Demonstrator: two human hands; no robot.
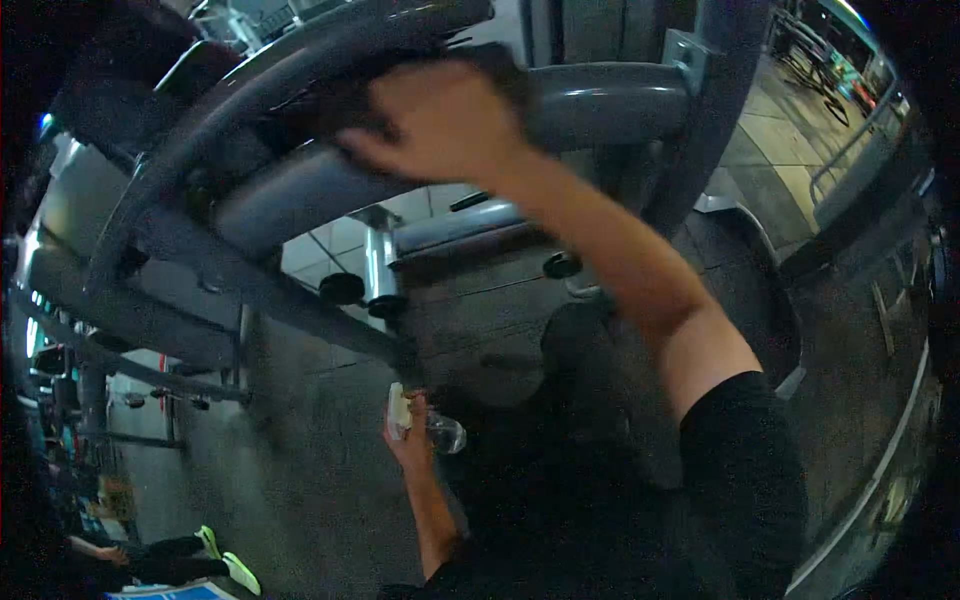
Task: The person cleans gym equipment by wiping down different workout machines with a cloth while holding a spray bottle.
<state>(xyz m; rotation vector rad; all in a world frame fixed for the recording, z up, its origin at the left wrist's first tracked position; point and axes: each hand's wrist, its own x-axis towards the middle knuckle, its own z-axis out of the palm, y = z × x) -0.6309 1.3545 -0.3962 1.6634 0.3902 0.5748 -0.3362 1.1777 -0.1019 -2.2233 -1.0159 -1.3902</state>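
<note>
In the head view my left hand (412, 430) hangs low near my body, closed around a clear spray bottle (447, 434) with a pale head. My right hand (450, 120) reaches up and forward onto a thick grey tube (610, 103) of a gym machine. It is smeared by motion, its fingers bent over a dark, cloth-like piece (505, 80) that lies against the tube. The edges of that piece are hard to make out against the dark frame.
A curved grey frame bar (200, 130) arches on the left, and an upright post (715, 100) stands on the right. Below are a chrome post (377, 265) and black round knobs (342, 289). At lower left, a person's legs end in bright yellow-green shoes (238, 572).
</note>
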